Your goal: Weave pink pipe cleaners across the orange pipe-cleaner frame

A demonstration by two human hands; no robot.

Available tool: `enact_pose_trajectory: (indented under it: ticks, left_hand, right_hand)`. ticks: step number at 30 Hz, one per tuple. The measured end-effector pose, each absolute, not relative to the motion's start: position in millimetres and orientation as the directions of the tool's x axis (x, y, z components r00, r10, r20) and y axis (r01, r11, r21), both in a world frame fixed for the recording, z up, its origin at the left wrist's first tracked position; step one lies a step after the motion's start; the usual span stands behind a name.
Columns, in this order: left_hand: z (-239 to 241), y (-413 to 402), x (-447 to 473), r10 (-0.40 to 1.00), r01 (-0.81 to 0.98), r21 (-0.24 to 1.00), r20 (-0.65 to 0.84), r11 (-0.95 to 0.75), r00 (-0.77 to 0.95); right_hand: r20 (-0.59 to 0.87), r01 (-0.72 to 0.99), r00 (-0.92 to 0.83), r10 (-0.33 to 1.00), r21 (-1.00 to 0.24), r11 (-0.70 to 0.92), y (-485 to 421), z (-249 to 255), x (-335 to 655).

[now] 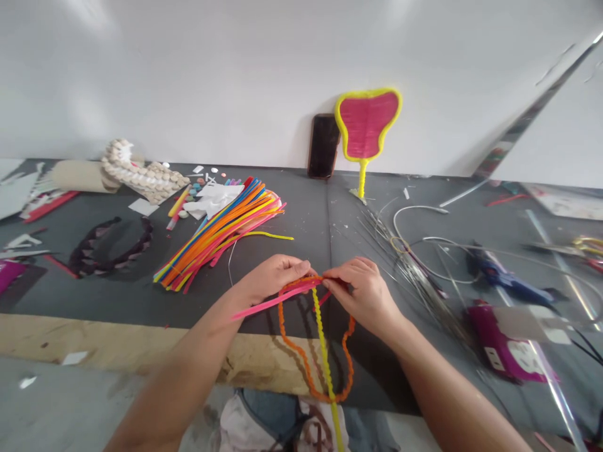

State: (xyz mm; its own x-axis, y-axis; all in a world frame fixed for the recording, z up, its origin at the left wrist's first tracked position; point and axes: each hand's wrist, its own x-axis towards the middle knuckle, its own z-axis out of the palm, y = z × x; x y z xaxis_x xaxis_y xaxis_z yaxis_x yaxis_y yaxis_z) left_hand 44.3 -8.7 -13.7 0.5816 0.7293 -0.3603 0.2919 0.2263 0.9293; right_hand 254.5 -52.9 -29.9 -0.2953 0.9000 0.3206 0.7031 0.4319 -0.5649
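Note:
My left hand [277, 275] is closed on the top edge of an orange pipe-cleaner frame [301, 361], a bent loop hanging down over the table's front edge. A yellow twisted stem [321, 326] runs down its middle and past its lower end. Pink pipe cleaners [264, 306] lie along the top of the frame, their loose end pointing left below my left wrist. Opposite, my right hand [360, 285] pinches the pink strand at the frame's top, thumb against forefinger. Part of the frame's right side is hidden behind my right hand.
A bundle of coloured pipe cleaners [221, 235] lies left of my hands. Against the wall lean a phone [323, 145] and a pink fan with yellow edging [370, 125]. Wires [414, 270], blue pliers [511, 276] and a magenta box [499, 345] crowd the right; a dark headband [89, 248] lies left.

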Motion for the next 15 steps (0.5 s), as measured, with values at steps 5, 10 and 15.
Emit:
enact_pose_trajectory:
  ticks: [5, 10, 15]
  left_hand:
    - [-17.9, -7.0, 38.5, 0.724, 0.290, 0.932, -0.352, 0.215, 0.593]
    - [-12.8, -13.1, 39.4, 0.696, 0.220, 0.960, -0.276, 0.171, 0.663]
    - [-10.6, -21.8, 56.5, 0.867, 0.229, 0.947, -0.303, 0.227, 0.396]
  right_hand:
    - [0.305, 0.709, -0.279, 0.910, -0.574, 0.410, -52.1, -29.4, 254.9]
    - [0.354, 0.709, -0.256, 0.899, -0.563, 0.424, -51.7, -26.4, 255.6]
    - [0.417, 0.709, -0.233, 0.879, -0.545, 0.447, -51.0, -25.3, 254.8]
